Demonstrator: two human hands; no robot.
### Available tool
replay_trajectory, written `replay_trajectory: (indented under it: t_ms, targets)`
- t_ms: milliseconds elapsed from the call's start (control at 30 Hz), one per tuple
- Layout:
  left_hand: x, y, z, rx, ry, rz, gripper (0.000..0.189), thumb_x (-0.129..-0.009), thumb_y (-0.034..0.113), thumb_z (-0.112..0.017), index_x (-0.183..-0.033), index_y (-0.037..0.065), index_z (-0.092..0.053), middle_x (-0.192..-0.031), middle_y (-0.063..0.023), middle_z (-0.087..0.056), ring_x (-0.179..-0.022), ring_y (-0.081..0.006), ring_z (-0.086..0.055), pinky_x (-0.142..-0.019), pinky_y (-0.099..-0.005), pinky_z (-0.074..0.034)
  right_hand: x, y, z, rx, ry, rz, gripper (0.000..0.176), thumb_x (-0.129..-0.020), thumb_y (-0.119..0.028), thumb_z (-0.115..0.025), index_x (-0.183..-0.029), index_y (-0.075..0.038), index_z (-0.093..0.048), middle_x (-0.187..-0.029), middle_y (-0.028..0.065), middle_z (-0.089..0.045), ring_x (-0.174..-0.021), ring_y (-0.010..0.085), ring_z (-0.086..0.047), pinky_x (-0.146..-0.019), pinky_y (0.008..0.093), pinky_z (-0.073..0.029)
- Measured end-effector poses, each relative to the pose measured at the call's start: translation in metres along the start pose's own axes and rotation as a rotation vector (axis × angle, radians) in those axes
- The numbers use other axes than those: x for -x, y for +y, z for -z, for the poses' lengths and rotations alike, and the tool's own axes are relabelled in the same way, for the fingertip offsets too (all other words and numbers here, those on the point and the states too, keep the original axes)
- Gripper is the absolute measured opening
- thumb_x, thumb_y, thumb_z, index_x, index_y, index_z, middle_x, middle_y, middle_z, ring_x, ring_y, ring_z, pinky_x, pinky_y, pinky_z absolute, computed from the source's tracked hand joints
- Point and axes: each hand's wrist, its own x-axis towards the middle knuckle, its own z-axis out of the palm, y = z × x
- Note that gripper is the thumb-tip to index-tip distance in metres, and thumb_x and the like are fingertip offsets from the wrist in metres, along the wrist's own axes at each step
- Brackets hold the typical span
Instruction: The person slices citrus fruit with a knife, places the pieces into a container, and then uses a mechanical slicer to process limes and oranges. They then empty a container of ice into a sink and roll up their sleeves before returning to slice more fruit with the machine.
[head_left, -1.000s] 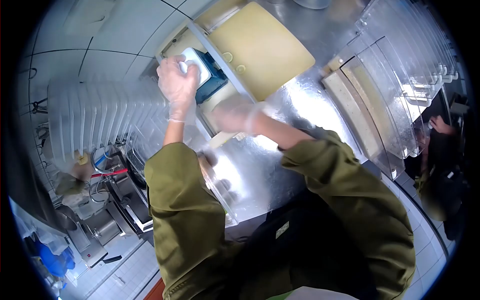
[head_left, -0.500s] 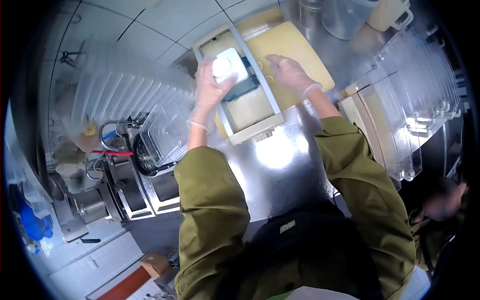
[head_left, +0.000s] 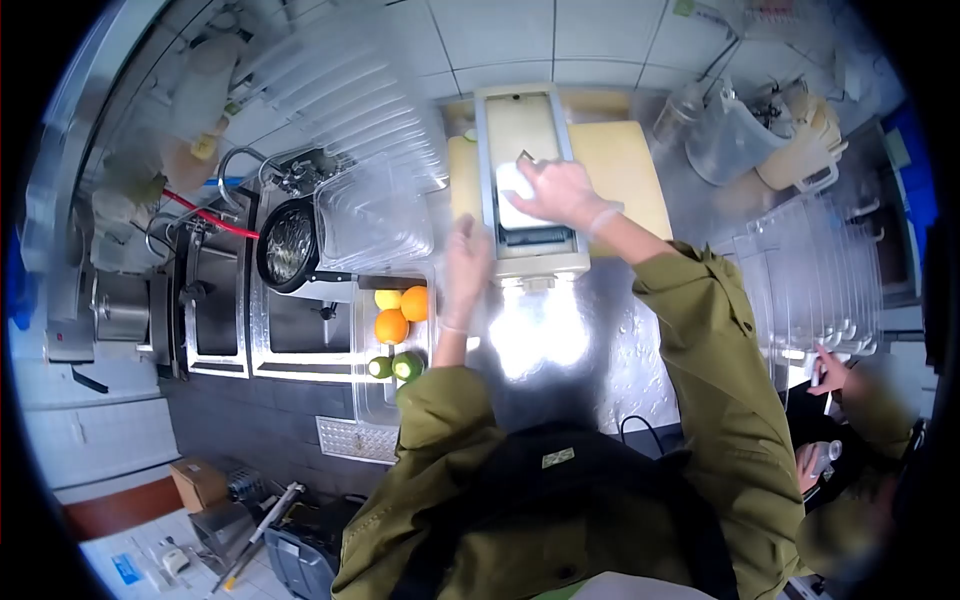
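A long slicer (head_left: 527,110) with a pale frame lies over a yellow cutting board (head_left: 625,180) on the steel counter. On its bed sits a white food pusher (head_left: 516,183). My gloved right hand (head_left: 562,190) grips the pusher from the right side, its fingers curled over the top. My gloved left hand (head_left: 466,265) is just left of the slicer, apart from it and smeared by motion, so its fingers do not show clearly. A green-edged slice (head_left: 470,135) lies on the board's left part. Whatever is under the pusher is hidden.
Left of the slicer, a clear tray (head_left: 372,400) holds oranges (head_left: 392,326), a yellow fruit and limes (head_left: 407,366). Clear lids (head_left: 375,215) and sinks (head_left: 300,320) are farther left. Pitchers (head_left: 735,135) stand back right. A co-worker's hand (head_left: 828,371) shows at right.
My left hand has let go of the pusher and moved left of the slicer. My right hand has moved from the board onto the pusher. The view has turned, bringing the fruit tray into sight.
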Motion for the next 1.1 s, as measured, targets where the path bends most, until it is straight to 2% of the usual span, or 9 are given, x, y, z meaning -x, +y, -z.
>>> replay_trajectory:
  t_ms: [133,367,567,733,833,900,967,1000,1100]
  targets:
    - [0.039,0.005,-0.01,-0.188,-0.115,0.009,0.065,-0.087,0.033,-0.058,-0.135,-0.005,-0.037,-0.13,-0.0257,-0.048,-0.116,-0.0378,-0.05,-0.099,-0.0404,-0.039,0.01,-0.017,0.039,0.049,-0.092,-0.021,0.043,-0.081,-0.05,-0.057,-0.093,-0.009,-0.058,-0.066,0.0134,-0.065,-0.058,0.0313,-0.064,-0.051,0.0427,-0.05]
    - [0.054,0.009,-0.01,-0.108,-0.092,0.136,0.062,-0.088,0.038,-0.055,-0.13,-0.006,-0.042,-0.116,-0.0255,-0.057,-0.108,-0.0395,-0.054,-0.09,-0.0439,-0.044,-0.058,-0.005,0.132,0.023,-0.071,-0.208,0.057,-0.085,-0.061,-0.046,-0.105,-0.01,-0.06,-0.077,0.0179,-0.067,-0.073,0.0349,-0.066,-0.065,0.0455,-0.052]
    - [0.051,0.007,-0.014,-0.165,-0.082,0.174,0.061,-0.088,0.038,-0.054,-0.128,-0.006,-0.043,-0.114,-0.0283,-0.057,-0.107,-0.0407,-0.055,-0.091,-0.0443,-0.043,-0.121,0.029,0.068,0.181,-0.17,-0.203,0.064,-0.084,-0.062,-0.043,-0.115,-0.008,-0.057,-0.084,0.0197,-0.068,-0.084,0.0369,-0.066,-0.077,0.0443,-0.051]
    - [0.054,0.004,-0.015,-0.135,-0.081,0.145,0.062,-0.087,0.038,-0.055,-0.129,-0.005,-0.042,-0.116,-0.0283,-0.056,-0.109,-0.0406,-0.054,-0.092,-0.0445,-0.043,-0.111,0.038,0.011,0.148,-0.356,-0.31,0.068,-0.086,-0.064,-0.039,-0.125,-0.01,-0.053,-0.111,0.0206,-0.063,-0.105,0.0355,-0.06,-0.091,0.0442,-0.047]
    - [0.05,0.006,-0.013,-0.114,-0.057,0.134,0.057,-0.087,0.038,-0.054,-0.127,-0.001,-0.045,-0.116,-0.0263,-0.057,-0.109,-0.0397,-0.054,-0.091,-0.045,-0.043,-0.105,0.047,-0.001,0.145,-0.316,-0.383,0.068,-0.086,-0.066,-0.037,-0.122,-0.011,-0.054,-0.105,0.0234,-0.064,-0.101,0.039,-0.06,-0.086,0.0444,-0.048]
    - [0.04,-0.007,-0.005,-0.085,-0.237,0.193,0.054,-0.086,0.038,-0.055,-0.124,-0.001,-0.049,-0.118,-0.0247,-0.056,-0.107,-0.0399,-0.055,-0.09,-0.0436,-0.043,-0.105,0.053,-0.003,0.242,-0.357,-0.323,0.065,-0.087,-0.059,-0.041,-0.127,-0.01,-0.052,-0.126,0.0206,-0.054,-0.115,0.0356,-0.053,-0.095,0.043,-0.044]
    - [0.02,0.005,0.02,-0.135,-0.463,0.319,0.043,-0.085,0.035,-0.056,-0.11,0.0,-0.057,-0.112,-0.0253,-0.058,-0.106,-0.0399,-0.055,-0.09,-0.0429,-0.044,-0.095,0.04,0.008,0.189,-0.132,-0.245,0.06,-0.089,-0.053,-0.043,-0.125,-0.006,-0.052,-0.126,0.0197,-0.054,-0.114,0.0362,-0.053,-0.095,0.0426,-0.044]
    - [0.007,-0.019,0.014,-0.228,-0.45,0.139,0.041,-0.084,0.035,-0.057,-0.107,0.0,-0.059,-0.108,-0.0219,-0.06,-0.103,-0.0368,-0.057,-0.089,-0.0408,-0.044,-0.081,0.007,0.029,-0.054,-0.003,-0.203,0.055,-0.091,-0.046,-0.045,-0.124,-0.004,-0.052,-0.123,0.0189,-0.055,-0.112,0.0345,-0.054,-0.095,0.0407,-0.043]
    - [-0.026,-0.01,0.038,0.485,-0.358,-0.064,0.041,-0.084,0.037,-0.06,-0.103,0.001,-0.062,-0.099,-0.0099,-0.063,-0.093,-0.0244,-0.06,-0.087,-0.0359,-0.045,-0.024,-0.085,0.07,-0.66,0.297,-0.074,0.038,-0.091,-0.024,-0.054,-0.119,0.001,-0.052,-0.114,0.0144,-0.056,-0.107,0.0262,-0.056,-0.095,0.0344,-0.041]
